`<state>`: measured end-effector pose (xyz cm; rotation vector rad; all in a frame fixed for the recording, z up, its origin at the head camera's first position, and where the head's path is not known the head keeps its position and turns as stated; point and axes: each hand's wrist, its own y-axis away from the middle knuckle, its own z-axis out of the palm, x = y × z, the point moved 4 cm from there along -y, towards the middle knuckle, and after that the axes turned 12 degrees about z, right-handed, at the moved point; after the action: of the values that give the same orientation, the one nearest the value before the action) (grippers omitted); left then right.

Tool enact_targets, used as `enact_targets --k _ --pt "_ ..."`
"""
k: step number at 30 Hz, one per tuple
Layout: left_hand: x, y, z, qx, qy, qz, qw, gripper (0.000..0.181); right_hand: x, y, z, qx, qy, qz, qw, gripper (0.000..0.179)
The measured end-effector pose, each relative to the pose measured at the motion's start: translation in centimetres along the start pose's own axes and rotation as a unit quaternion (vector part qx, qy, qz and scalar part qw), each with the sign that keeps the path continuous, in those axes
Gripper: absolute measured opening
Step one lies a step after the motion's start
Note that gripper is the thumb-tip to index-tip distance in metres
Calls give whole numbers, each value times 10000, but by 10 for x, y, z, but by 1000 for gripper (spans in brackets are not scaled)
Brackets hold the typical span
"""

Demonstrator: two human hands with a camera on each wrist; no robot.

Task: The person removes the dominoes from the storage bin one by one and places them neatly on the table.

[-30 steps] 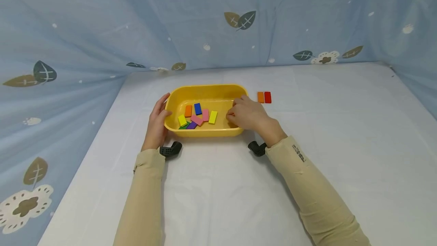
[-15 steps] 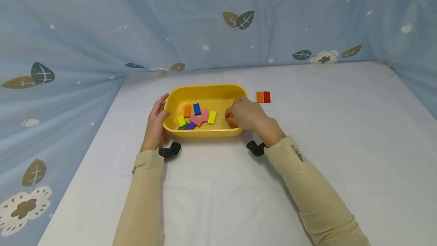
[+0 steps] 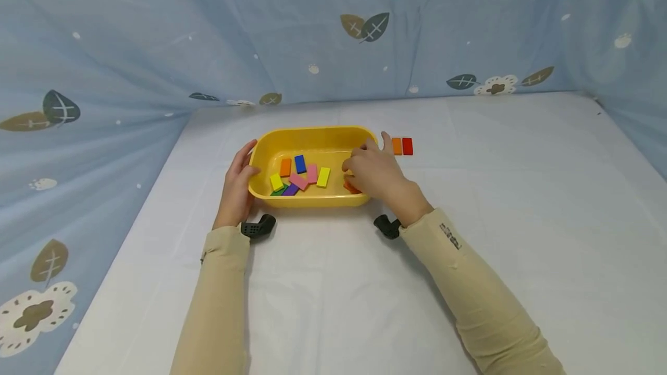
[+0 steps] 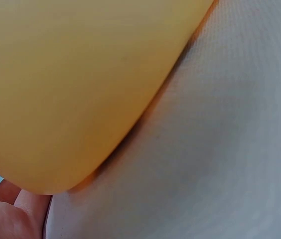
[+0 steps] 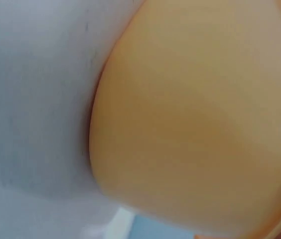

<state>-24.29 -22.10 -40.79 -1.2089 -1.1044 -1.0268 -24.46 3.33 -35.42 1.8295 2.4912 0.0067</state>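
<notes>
A yellow plastic tub (image 3: 312, 202) sits on the white cloth, its long side towards me. My left hand (image 3: 235, 192) holds the tub's left end, thumb at the rim and the other fingers along the outer wall. Over the tub's right end is my right hand (image 3: 379, 173), fingers loosely spread and one raised by the rim. Orange-red blocks (image 3: 351, 187) lie just under its fingers, partly hidden. Left of them in the tub are small rectangular blocks: yellow (image 3: 323, 177), pink (image 3: 311, 173), blue (image 3: 300, 164), orange (image 3: 285, 167), purple (image 3: 291, 190) and green (image 3: 279, 191).
Outside the tub, an orange block (image 3: 397, 146) and a red block (image 3: 407, 146) lie side by side, just beyond the right hand. A blue patterned cloth (image 3: 312, 28) rises behind the table. Black wrist devices (image 3: 259, 227) show below both hands.
The right hand's fingers have loosened and spread, one lifting by the rim. Orange-red blocks now show beneath them, where earlier an orange block was between the fingers. Left hand and tub stay put.
</notes>
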Motion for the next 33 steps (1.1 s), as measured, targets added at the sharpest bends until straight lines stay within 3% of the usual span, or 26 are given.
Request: enact_targets --k 3,8,16,22,33 --pt "1 0 -2 9 41 -15 10000 54 -8 0 -2 277 -62 -249 9993 22" --pt "1 -2 -1 -8 103 46 9999 53 -14 1 4 -197 -286 -421 9985 24" --pt "0 -2 -1 -70 -10 1 10000 53 -15 2 6 -719 155 -453 9963 30" --pt "2 -3 1 -49 9 77 10000 54 -12 2 6 -764 -132 -491 9958 39" --pt "0 1 -1 -5 -71 156 9999 53 -9 5 6 -1414 -915 -740 9829 49"
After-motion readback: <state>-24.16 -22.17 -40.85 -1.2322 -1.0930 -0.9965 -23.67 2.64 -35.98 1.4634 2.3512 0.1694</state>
